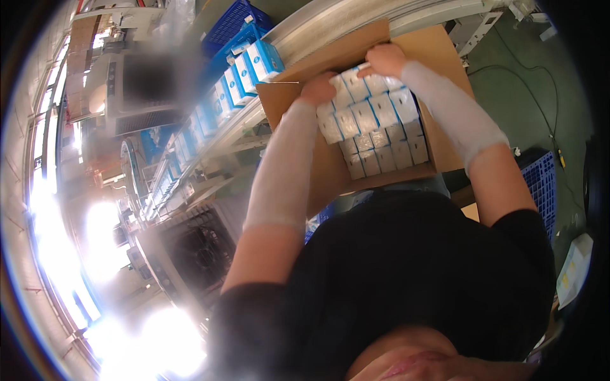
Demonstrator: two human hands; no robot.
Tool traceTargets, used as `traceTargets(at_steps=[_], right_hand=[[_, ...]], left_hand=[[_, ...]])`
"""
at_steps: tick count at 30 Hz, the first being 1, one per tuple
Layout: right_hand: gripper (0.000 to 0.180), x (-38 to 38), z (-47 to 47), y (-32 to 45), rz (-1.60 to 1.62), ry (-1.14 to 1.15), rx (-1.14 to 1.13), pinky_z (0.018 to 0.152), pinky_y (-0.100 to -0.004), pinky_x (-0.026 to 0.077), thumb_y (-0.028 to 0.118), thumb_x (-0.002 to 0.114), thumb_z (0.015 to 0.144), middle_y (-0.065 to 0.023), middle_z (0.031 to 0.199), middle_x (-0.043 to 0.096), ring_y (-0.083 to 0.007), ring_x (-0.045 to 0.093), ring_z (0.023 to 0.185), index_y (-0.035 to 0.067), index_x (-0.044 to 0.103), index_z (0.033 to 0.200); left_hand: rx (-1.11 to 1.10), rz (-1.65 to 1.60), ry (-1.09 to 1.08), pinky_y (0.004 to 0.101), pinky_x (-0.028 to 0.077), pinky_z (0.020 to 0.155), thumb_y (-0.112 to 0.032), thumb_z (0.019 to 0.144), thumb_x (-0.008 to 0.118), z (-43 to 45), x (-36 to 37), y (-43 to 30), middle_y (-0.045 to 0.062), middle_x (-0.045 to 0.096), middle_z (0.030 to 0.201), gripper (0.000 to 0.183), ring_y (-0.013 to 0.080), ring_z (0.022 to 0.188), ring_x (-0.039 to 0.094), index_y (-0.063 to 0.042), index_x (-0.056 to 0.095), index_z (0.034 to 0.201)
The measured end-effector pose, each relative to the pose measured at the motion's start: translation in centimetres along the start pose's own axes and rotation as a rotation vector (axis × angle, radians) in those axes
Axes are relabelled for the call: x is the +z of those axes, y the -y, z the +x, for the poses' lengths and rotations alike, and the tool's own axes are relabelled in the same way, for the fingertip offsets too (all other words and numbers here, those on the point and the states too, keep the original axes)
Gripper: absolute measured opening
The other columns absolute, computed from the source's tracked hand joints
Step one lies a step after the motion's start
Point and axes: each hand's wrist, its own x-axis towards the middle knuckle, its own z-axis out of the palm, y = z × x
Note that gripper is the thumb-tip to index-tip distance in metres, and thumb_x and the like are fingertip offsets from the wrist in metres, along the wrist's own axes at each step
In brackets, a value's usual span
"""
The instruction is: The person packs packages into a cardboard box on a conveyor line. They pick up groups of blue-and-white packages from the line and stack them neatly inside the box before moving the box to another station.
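An open cardboard box (329,164) stands before me, with rows of small white-and-blue packs (381,159) inside, wrapped in clear film. An upper block of packs (367,114) sits tilted over the lower rows. My left hand (320,89) presses against this block's left end, near the box's left flap; its fingertips are partly hidden. My right hand (385,61) grips the block's far edge, with the fingers bent over the top. Pale sleeves cover both forearms.
A conveyor (224,121) runs diagonally at the left with a row of white-and-blue cartons (245,71) on it. Blue plastic crates (233,24) stand beyond. A blue plastic pallet (541,190) and a cable (553,112) lie on the floor at right.
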Motion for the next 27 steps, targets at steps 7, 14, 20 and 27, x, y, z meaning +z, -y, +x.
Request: traceTargets(at_steps=[7,14,20,27], right_hand=[[0.066,2.9,-5.1,6.6,-0.107,-0.317,0.130,0.101,-0.0546,0.030,0.054,0.054,0.083,-0.0110,0.144,0.036,-0.0350,0.031,0.133,0.021,0.040,0.138],[0.067,10.9,-2.7,10.0,-0.091,-0.121,0.251,0.097,-0.0751,0.009,0.061,0.048,0.082,-0.0083,0.154,0.011,-0.0405,0.002,0.140,0.033,0.033,0.141],[0.050,6.6,-1.5,10.9,0.056,0.306,0.249,0.092,-0.0553,0.040,0.034,0.059,0.086,-0.0125,0.135,0.041,-0.0361,0.039,0.122,0.021,0.046,0.132],[0.025,-13.7,7.5,17.3,0.551,-0.548,-0.210,0.068,-0.0257,0.048,0.015,0.054,0.091,-0.0052,0.086,0.066,-0.0143,0.063,0.074,0.005,0.058,0.114]], left_hand=[[-0.041,-0.198,-0.615,0.0686,0.014,0.100,-0.027,0.085,0.055,-6.7,6.9,-4.2,0.021,0.017,0.149,0.057,0.0442,0.136,0.016,-0.021,0.037,0.139],[-0.180,-0.097,-0.235,0.0725,0.002,0.100,-0.040,0.090,0.045,-4.9,11.2,1.6,0.015,-0.005,0.154,0.058,0.0458,0.138,-0.008,-0.034,0.025,0.144],[0.095,-0.284,-0.064,0.0474,0.037,0.096,-0.026,0.087,0.051,-9.9,-1.3,-0.6,0.021,0.055,0.120,0.044,0.0344,0.119,0.045,-0.010,0.051,0.128],[-0.105,-0.306,-1.131,0.0368,0.051,0.080,-0.002,0.083,0.051,-11.8,-16.4,19.1,0.019,0.066,0.098,0.027,0.0295,0.095,0.065,-0.001,0.063,0.106]])
